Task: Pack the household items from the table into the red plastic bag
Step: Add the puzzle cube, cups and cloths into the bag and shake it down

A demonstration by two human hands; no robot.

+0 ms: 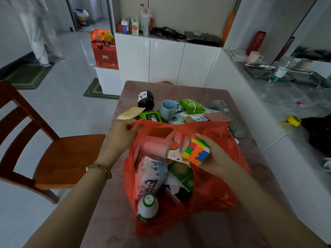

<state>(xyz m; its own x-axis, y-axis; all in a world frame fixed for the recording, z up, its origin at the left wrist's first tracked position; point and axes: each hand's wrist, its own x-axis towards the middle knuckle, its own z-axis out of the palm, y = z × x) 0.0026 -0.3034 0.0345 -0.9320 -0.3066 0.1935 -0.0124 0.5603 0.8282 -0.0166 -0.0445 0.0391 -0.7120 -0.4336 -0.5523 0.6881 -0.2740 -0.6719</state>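
The red plastic bag (213,190) lies open on the table (206,93). My left hand (120,135) pinches its far left rim and holds the mouth open. My right hand (215,156) grips a colourful puzzle cube (196,151) over the bag's opening. Inside the bag I see a white bottle with a green cap (147,206), a pack of wipes (150,178), a pink roll (154,147) and a green packet (182,174). Beyond the bag on the table lie a blue cup (168,109), a green wipes pack (192,105), a black roll (146,99), a yellow sponge cloth (131,112) and a grey-green shoe (231,119).
A wooden chair (59,154) stands at the table's left side. White cabinets (166,59) with bottles and boxes stand behind the table. A red gift bag (104,51) sits on a low unit. A counter (295,97) runs along the right. A person in white stands far left.
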